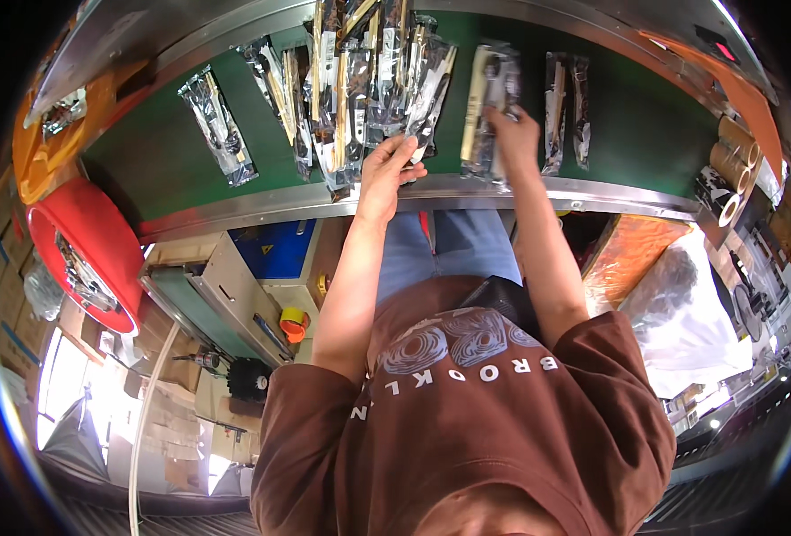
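Note:
A pile of clear-wrapped cutlery packets [337, 98], with pale chopsticks and dark pieces inside, lies on the green belt. My left hand [387, 179] is at the pile's near right corner, its thumb and fingers closed on the lower end of a cutlery packet [431, 103]. To the right, my right hand [514, 141] grips another packet [478, 112] along its right side; this hand and packet are smeared by motion, so I cannot tell whether it is one packet or two. Two single packets [554, 112] lie farther right, and one packet [219, 129] lies apart at the left.
A metal rail [279, 207] edges the belt on my side. At the left stand a red tub [132, 250] with shiny packets in it and an orange chute [38, 165]. Brown rolls [736, 156] sit at the right end, above a clear plastic bag [690, 313].

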A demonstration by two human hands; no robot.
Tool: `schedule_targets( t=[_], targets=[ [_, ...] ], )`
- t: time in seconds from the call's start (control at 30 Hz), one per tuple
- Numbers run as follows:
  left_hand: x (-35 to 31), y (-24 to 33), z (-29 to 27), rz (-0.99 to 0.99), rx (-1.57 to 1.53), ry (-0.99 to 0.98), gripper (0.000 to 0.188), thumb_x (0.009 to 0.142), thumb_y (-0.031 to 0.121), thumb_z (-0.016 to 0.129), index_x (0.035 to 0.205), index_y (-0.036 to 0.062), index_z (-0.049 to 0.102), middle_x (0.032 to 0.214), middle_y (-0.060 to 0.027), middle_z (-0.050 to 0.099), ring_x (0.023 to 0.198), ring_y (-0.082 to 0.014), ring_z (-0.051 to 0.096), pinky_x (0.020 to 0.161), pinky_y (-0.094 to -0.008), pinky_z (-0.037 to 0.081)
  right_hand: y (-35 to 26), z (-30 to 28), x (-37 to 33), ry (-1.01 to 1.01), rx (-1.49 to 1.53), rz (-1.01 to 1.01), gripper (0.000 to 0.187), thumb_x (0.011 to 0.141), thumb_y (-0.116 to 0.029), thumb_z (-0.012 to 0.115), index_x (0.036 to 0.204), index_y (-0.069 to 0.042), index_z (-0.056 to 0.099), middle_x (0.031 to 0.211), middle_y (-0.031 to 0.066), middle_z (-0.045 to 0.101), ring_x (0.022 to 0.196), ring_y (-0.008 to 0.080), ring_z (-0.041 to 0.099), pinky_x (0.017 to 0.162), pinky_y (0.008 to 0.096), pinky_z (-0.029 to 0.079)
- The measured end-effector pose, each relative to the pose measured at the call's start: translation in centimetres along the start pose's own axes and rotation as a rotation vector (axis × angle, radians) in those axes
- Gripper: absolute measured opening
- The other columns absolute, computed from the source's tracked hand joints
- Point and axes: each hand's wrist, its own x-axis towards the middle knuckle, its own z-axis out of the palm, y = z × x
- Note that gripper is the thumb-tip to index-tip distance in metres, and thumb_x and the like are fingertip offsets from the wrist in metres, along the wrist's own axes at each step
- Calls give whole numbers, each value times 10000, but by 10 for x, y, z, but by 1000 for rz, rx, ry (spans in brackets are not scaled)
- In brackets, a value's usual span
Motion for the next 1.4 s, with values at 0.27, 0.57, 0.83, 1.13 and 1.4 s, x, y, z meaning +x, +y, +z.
schedule_targets(
  t=[0.27, 0.57, 0.83, 1.13, 1.4],
  targets=[
    [-12, -11, 28, -28, 2, -238, 231, 866, 224, 577, 1009, 43, 565, 871, -30, 601, 741, -125, 580, 663, -260, 498, -43, -6, -28, -79, -106, -219, 430, 798, -252, 648, 1059, 63, 514, 946, 113, 607, 910, 220, 577, 779, 296, 449],
    [28, 26, 15, 893, 1239, 613, 211, 775, 133, 618, 926, 11, 535, 938, -158, 520, 882, -332, 462, 777, -404, 379, -74, 111, 1, -44, -191, -260, 392, 684, -315, 724, 824, 24, 586, 684, 89, 602, 589, 160, 548, 575, 305, 446],
    [-10, 15, 12, 894, 1158, 356, 251, 804, 198, 597, 985, 34, 538, 935, -122, 547, 885, -305, 487, 783, -410, 374, -73, 14, -22, 76, -227, -250, 329, 760, -235, 653, 945, 29, 586, 805, 87, 620, 718, 142, 550, 669, 268, 434],
    [41, 26, -17, 803, 1346, 681, 275, 793, 193, 595, 1006, 29, 539, 898, -142, 535, 850, -316, 494, 740, -410, 399, -50, 88, -21, -33, -615, -311, 410, 738, -411, 658, 875, -33, 577, 735, 118, 599, 692, 275, 588, 644, 360, 451],
    [26, 34, -32, 616, 1165, 608, 204, 838, 166, 489, 961, 23, 565, 929, -158, 579, 878, -335, 532, 742, -412, 429, -35, 96, -9, 25, -368, -124, 360, 784, -389, 591, 790, -32, 547, 723, 132, 620, 726, 314, 601, 642, 400, 447]
  ],
)
